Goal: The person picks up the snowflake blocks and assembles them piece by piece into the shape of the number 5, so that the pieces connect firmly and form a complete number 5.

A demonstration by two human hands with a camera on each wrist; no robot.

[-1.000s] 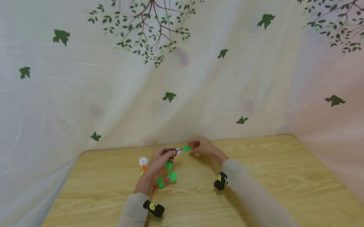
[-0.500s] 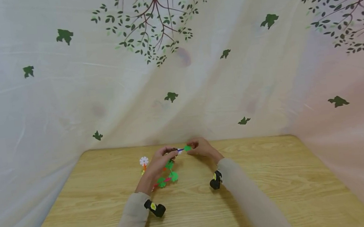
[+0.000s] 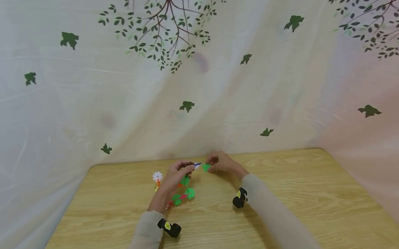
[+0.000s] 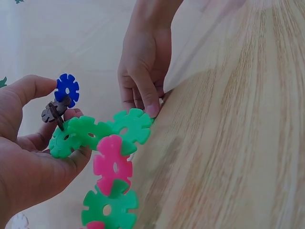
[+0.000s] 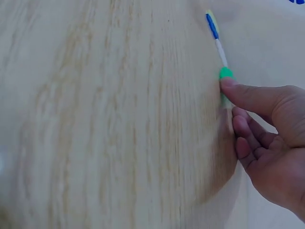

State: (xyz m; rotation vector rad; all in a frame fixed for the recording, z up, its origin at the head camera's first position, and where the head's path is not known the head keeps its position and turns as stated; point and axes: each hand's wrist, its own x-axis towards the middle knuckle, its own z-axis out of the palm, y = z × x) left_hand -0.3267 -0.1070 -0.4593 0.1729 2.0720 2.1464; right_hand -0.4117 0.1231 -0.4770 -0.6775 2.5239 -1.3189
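Note:
My left hand (image 3: 175, 177) holds one end of a chain of interlocking notched plastic discs. In the left wrist view, a fingertip touches the blue disc (image 4: 67, 89), which joins a brown disc (image 4: 49, 112). From there green discs (image 4: 131, 126), a pink disc (image 4: 113, 164) and another green disc (image 4: 109, 207) hang down. To the right, near the table's far edge, my right hand (image 3: 223, 163) pinches a separate-looking green disc (image 5: 226, 73) between thumb and fingers. Beyond it in the right wrist view, a white piece and a blue piece (image 5: 212, 26) appear edge-on; whether they touch it, I cannot tell.
More of the chain lies on the wooden table (image 3: 301, 203) under and left of the left forearm, including a white disc (image 3: 157, 176). A pale cloth (image 3: 218, 98) printed with leaves hangs behind the table. Small black cameras sit on both wrists.
The green disc in the right hand was in line with the blue disc; now it sits slightly lower, with a gap between them. The left hand has barely moved.

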